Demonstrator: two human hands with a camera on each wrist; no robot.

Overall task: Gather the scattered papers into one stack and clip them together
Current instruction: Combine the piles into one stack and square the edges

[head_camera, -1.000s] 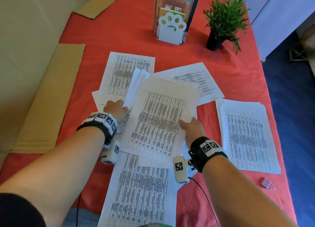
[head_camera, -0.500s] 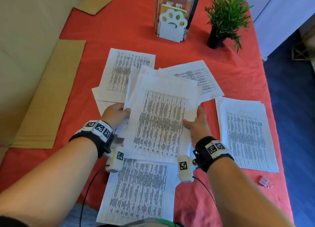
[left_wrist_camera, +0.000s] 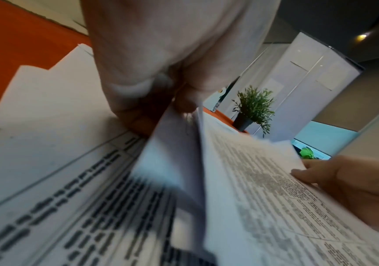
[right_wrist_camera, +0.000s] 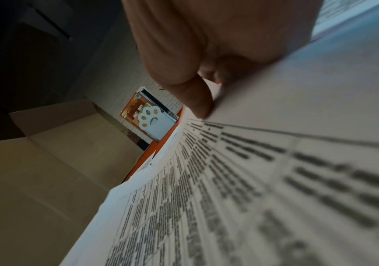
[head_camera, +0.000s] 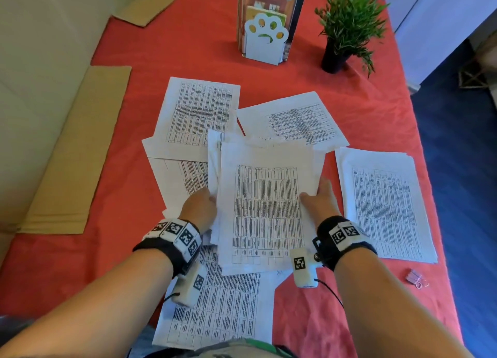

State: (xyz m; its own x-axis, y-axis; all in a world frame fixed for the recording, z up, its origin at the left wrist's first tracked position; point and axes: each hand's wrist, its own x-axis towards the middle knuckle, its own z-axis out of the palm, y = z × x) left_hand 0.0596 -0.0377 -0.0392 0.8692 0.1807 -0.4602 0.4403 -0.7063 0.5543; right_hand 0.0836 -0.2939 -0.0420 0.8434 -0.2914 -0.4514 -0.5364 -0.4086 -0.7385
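A bundle of printed sheets (head_camera: 266, 207) is lifted off the red tablecloth (head_camera: 115, 223), held by both sides. My left hand (head_camera: 200, 208) grips its left edge; the left wrist view shows the fingers (left_wrist_camera: 138, 100) curled round the sheets (left_wrist_camera: 252, 189). My right hand (head_camera: 318, 200) pinches the right edge, with the thumb (right_wrist_camera: 197, 100) lying on the top page (right_wrist_camera: 275, 180). Loose papers lie at the far left (head_camera: 200, 112), far middle (head_camera: 293, 120), under my forearms (head_camera: 223, 309), and in a pile on the right (head_camera: 384, 207). A small pink binder clip (head_camera: 415, 277) sits near the right front.
A book holder with a paw-shaped end (head_camera: 266, 38) and a potted plant (head_camera: 347, 26) stand at the back of the table. Flat cardboard (head_camera: 78, 147) lies along the left side. The table's right edge drops to a blue floor (head_camera: 462, 169).
The bundle was flat and skewed on the table under both hands a second ago. Both hands have since taken its side edges, squared it and raised it towards me.
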